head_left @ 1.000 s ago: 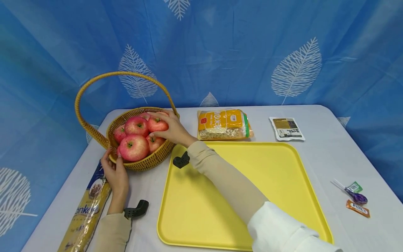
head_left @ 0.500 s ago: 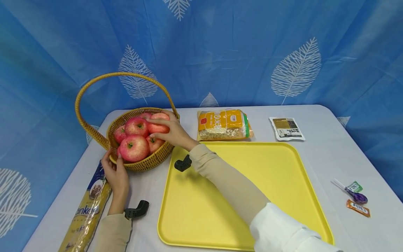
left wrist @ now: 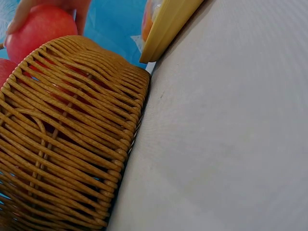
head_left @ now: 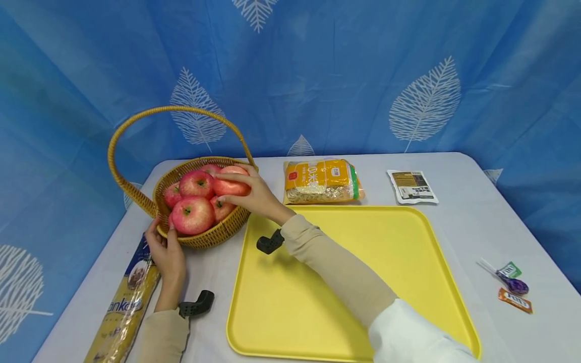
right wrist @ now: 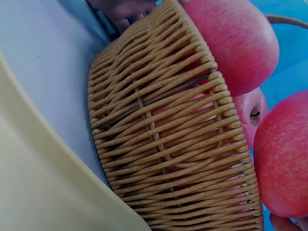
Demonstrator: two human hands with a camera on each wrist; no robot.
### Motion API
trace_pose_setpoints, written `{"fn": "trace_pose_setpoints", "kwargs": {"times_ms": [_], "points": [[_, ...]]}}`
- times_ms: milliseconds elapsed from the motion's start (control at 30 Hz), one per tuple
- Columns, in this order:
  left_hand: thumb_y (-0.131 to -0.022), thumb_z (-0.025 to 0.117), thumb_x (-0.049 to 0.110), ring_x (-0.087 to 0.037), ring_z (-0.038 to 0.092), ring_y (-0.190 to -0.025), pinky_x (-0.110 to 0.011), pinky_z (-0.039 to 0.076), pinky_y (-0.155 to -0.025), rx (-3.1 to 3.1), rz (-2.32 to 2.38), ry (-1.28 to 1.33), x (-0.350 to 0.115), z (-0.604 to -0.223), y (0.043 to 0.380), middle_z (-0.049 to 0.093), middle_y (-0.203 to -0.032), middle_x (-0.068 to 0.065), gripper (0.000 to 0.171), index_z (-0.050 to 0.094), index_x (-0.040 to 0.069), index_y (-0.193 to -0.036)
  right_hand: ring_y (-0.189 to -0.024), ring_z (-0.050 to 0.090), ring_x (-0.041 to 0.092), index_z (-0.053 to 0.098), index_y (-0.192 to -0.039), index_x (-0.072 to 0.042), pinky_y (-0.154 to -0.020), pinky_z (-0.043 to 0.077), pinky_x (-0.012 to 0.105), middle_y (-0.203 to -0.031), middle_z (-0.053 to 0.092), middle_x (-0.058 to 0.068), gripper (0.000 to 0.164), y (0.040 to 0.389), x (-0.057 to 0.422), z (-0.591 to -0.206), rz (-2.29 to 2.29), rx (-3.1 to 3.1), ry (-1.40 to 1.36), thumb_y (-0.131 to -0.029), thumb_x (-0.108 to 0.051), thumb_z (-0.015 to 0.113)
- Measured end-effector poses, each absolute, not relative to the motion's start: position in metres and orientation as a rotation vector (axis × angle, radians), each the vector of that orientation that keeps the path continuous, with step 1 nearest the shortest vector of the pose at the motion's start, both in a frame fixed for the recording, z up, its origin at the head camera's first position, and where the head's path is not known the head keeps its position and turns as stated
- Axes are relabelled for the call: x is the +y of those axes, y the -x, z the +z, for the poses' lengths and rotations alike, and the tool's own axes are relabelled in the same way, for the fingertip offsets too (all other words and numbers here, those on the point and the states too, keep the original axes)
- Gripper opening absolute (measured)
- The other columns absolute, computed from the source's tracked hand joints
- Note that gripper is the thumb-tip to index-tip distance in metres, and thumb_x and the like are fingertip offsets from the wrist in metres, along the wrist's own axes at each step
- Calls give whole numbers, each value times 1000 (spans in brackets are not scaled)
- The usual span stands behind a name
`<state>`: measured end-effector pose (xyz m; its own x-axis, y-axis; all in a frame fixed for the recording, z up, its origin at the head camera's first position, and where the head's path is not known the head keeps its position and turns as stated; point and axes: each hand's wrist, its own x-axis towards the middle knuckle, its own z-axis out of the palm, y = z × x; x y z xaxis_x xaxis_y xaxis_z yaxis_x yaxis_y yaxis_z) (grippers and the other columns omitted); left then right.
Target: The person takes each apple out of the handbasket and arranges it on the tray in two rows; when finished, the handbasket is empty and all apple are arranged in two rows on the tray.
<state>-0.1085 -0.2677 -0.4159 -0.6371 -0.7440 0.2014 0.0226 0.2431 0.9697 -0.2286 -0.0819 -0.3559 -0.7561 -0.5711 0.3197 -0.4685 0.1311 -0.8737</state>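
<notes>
A woven basket (head_left: 218,233) with a tall arched handle holds several red apples at the left of the table. My right hand (head_left: 257,194) grips one apple (head_left: 232,182) at the basket's right side, with the fingers over its top and the thumb low at its front. In the right wrist view that same apple (right wrist: 284,154) shows beside the basket rim, fingertips below it. My left hand (head_left: 169,254) holds the basket's near left rim by the handle's base. From the left wrist, the basket's woven wall (left wrist: 72,130) fills the left side.
A yellow tray (head_left: 281,312) lies right of the basket, under the right forearm. Behind it is a bag of grain (head_left: 320,181) and a flat white pouch (head_left: 412,186). A long yellow packet (head_left: 120,312) lies beside the left arm. A lollipop (head_left: 513,284) and small wrapped sweets are far right.
My right hand has shifted slightly right and toward me, and the apple in it has turned and moved a little right. My left hand stays at the basket rim.
</notes>
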Motion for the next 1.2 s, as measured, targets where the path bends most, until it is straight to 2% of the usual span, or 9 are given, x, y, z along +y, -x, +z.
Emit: {"fn": "trace_pose_setpoints", "kwargs": {"times_ms": [200, 467, 767, 1200], "points": [[-93, 41, 20, -16, 39, -126, -31, 30, -107, -1833, -1451, -660, -266, -415, 108, 41, -139, -7, 41, 36, 15, -133, -122, 39, 18, 59, -120, -21, -88, 46, 23, -136, 33, 5, 47, 223, -70, -358, -1733, 2299, 1103, -75, -24, 73], [-94, 41, 21, -18, 37, -128, -33, 29, -108, -1841, -1473, -651, -265, -415, 109, 39, -140, -8, 42, 35, 13, -134, -117, 41, 17, 60, -118, -28, -89, 46, 29, -130, 36, 3, 48, 211, -47, -364, -1668, 2368, 1087, -72, -29, 75], [-93, 41, 20, -18, 37, -127, -31, 30, -108, -1824, -1471, -653, -268, -414, 108, 39, -139, -8, 42, 35, 13, -134, -117, 40, 16, 61, -116, -27, -89, 46, 27, -128, 40, 4, 49, 203, -27, -389, -1559, 2363, 1169, -70, -30, 77], [-94, 40, 21, -18, 37, -128, -32, 29, -108, -1845, -1465, -653, -267, -414, 107, 38, -140, -7, 42, 34, 14, -134, -124, 38, 17, 57, -120, -24, -91, 44, 26, -131, 40, 4, 53, 197, -27, -416, -1458, 2333, 1096, -71, -29, 76]]}}
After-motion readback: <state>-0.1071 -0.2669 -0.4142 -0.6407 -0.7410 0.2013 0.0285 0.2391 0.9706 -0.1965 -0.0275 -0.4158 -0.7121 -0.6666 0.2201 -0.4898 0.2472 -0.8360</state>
